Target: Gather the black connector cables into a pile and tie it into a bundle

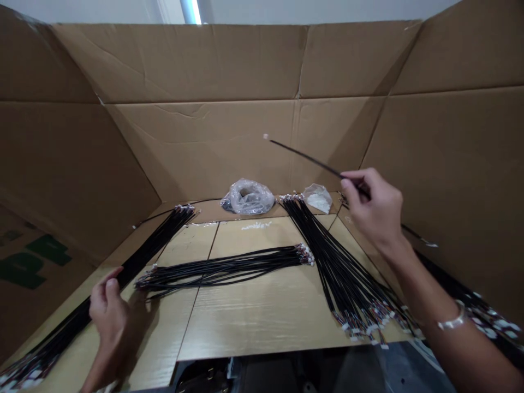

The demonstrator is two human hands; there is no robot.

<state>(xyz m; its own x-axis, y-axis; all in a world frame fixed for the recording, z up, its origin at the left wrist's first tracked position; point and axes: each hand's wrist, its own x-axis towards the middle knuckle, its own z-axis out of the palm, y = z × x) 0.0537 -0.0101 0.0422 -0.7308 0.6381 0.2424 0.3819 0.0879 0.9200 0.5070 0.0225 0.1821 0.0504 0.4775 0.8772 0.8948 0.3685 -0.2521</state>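
Cable (307,158) sits between clamped fingers of the right hand (376,208); steady its free end (266,137). I cannot tell whether the left hand (108,310) grips the leftmost bundle (150,244).

Workshop, by its cable bundles (335,256)

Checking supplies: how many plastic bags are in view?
2: a larger bag at the back centre and a smaller bag to its right; others may be hidden.
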